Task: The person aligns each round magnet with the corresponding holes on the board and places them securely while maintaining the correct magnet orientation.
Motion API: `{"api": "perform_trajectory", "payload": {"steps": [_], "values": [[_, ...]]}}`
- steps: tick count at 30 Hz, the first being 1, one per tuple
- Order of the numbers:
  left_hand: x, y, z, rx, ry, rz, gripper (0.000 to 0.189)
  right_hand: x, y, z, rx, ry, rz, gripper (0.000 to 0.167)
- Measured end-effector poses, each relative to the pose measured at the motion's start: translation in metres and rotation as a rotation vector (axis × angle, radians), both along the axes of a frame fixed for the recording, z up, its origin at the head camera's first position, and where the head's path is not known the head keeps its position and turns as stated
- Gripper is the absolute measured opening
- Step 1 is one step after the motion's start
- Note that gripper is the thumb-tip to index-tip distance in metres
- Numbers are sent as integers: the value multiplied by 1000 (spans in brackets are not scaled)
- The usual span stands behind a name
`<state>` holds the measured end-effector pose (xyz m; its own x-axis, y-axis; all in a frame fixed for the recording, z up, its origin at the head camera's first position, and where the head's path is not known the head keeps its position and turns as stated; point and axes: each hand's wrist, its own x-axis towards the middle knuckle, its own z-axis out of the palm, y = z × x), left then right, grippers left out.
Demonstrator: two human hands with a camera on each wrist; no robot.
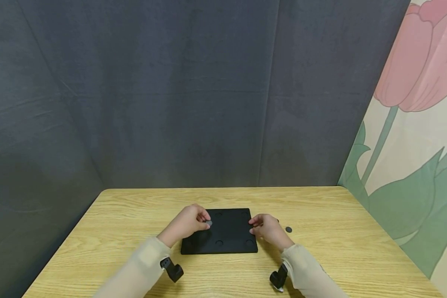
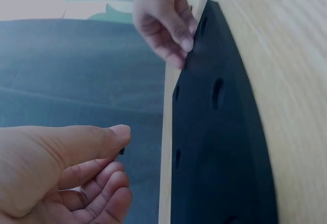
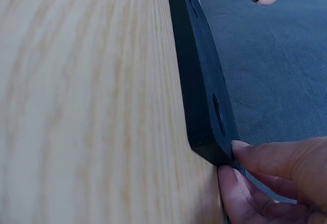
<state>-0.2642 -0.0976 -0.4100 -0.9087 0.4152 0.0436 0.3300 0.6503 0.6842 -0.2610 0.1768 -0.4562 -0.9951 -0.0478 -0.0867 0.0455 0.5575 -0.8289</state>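
A flat black board with shallow round recesses lies on the table. Over its left part, my left hand pinches a small dark grey disc between thumb and fingers, raised above the surface. Only the disc's thin edge shows in the left wrist view. At the board's right edge, my right hand holds the rim, thumb against the upper face and a finger low along the side. The recesses that I can see look unfilled, though the left hand and its shadow cover some of the board.
Right of the right hand, a loose dark disc lies on the wooden table. Another dark piece peeks out beside that hand. A grey curtain hangs behind the table, and a flower-patterned cloth stands at right.
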Motion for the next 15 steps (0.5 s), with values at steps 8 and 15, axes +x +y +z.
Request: {"api": "perform_trajectory", "payload": {"steps": [8, 15], "values": [[12, 12, -10, -1, 6, -49, 8, 1, 0, 0, 5, 2, 5, 20], [17, 19, -19, 5, 3, -66, 9, 1, 0, 0, 1, -9, 3, 20]]}}
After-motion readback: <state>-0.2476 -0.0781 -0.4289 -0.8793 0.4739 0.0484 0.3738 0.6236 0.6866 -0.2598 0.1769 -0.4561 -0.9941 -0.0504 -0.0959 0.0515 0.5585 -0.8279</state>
